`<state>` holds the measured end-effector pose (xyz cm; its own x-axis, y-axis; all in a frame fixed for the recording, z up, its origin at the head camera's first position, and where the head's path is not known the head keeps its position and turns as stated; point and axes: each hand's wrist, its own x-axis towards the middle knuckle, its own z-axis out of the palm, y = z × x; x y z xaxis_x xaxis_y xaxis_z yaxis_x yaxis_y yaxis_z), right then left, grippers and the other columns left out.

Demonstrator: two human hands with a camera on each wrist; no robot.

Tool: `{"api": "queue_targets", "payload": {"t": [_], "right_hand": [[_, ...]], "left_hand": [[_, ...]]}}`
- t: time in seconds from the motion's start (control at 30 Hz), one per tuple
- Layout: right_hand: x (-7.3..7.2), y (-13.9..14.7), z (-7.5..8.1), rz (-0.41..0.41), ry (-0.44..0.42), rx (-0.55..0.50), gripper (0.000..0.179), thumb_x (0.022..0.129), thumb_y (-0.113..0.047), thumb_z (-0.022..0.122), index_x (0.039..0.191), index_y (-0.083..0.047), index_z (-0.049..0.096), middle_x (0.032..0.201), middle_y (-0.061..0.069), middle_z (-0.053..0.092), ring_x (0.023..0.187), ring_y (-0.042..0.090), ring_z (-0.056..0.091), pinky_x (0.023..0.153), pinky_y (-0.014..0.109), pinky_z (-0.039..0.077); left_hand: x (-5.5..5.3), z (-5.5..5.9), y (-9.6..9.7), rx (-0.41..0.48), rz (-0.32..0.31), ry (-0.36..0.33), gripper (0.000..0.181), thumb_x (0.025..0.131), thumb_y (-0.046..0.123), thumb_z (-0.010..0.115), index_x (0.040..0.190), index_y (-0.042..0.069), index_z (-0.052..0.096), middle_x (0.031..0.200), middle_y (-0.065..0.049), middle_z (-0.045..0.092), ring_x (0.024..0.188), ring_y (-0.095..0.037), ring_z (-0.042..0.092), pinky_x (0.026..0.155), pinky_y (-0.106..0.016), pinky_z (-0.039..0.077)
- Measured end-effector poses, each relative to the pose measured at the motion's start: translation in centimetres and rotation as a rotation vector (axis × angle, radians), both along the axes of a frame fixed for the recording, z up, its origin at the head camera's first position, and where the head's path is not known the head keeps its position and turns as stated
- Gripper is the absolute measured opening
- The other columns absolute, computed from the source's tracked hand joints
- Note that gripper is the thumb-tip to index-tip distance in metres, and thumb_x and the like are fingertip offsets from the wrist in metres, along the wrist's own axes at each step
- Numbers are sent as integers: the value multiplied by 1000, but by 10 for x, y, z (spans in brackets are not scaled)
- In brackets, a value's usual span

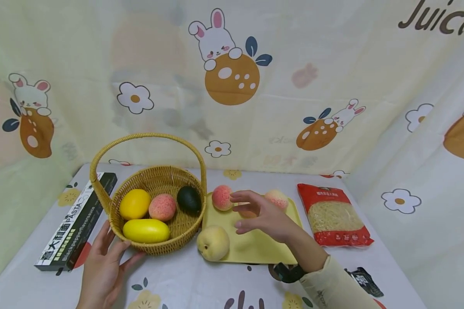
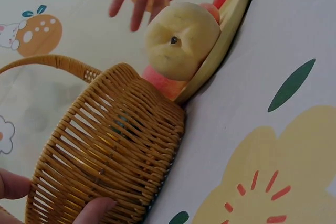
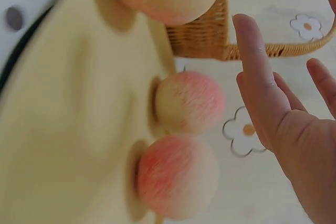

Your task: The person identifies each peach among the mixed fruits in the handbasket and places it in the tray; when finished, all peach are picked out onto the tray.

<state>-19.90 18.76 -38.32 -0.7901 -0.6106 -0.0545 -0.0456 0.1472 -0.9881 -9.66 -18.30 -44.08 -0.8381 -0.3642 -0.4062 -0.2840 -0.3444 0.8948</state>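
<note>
A wicker basket (image 1: 170, 248) stands left of centre with a yellow fruit (image 1: 134, 204), a yellow elongated fruit (image 1: 146, 231), a pink peach (image 1: 162, 207) and a dark green avocado (image 1: 189, 200) inside. My left hand (image 1: 104, 268) rests against its near left side, fingers spread; its thumb (image 2: 97, 211) shows by the weave in the left wrist view. Over the yellow tray (image 1: 255, 249), my right hand (image 1: 267, 216) is held with parted fingers and nothing in them. Peaches (image 1: 222, 198) lie around and below it, one partly hidden. A pale yellow round fruit (image 1: 213, 243) sits at the tray's near left corner.
A black-and-white pasta box (image 1: 75, 225) lies left of the basket. Right of the tray is a red bag of noodles (image 1: 334, 214), with a small black packet (image 1: 365, 281) nearer me. The basket's tall handle (image 1: 151, 135) arches upward. A printed curtain (image 1: 255, 124) hangs behind the table.
</note>
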Motion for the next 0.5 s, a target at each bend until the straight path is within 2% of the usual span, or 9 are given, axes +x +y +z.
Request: {"api": "queue_targets", "payload": {"t": [0.03,0.07,0.17,0.27,0.4,0.5], "right_hand": [[-1,-4,2,6,4,-1,76,92,-5,79,158,-3,42,165,23,39,151,51,38,90,58,65],[-2,-8,5,9,18,12,76,91,-7,80,158,-3,43,165,22,41,151,49,40,97,62,62],[-5,-21,11,24,88,71,74,91,-13,83,156,-11,49,160,14,50,148,43,46,116,73,42],[-9,-35,18,44,160,126,71,89,-17,85,152,-18,54,155,8,57,145,41,50,120,73,36],[-14,-54,24,80,214,152,70,87,-16,86,150,-19,57,155,12,56,143,42,51,112,62,52],[-17,-69,27,109,261,189,70,87,-19,86,150,-19,57,156,13,55,141,38,55,115,56,51]], "left_hand": [[0,0,0,1,1,0,88,104,4,51,165,54,11,181,4,4,155,-32,33,92,-45,65],[0,0,0,1,2,-1,88,104,4,51,165,54,11,181,4,4,155,-32,33,92,-45,65],[-1,1,0,-3,2,-5,88,104,4,51,165,53,11,181,4,4,155,-32,33,92,-46,65],[-1,1,0,-5,1,-6,88,104,4,51,166,53,11,181,4,3,155,-33,32,92,-46,65],[-2,1,0,-6,0,-13,88,104,4,52,166,53,11,181,3,4,155,-33,33,93,-48,65],[-2,0,1,-12,3,-25,88,104,5,52,165,53,11,181,3,4,154,-33,33,92,-48,64]]}}
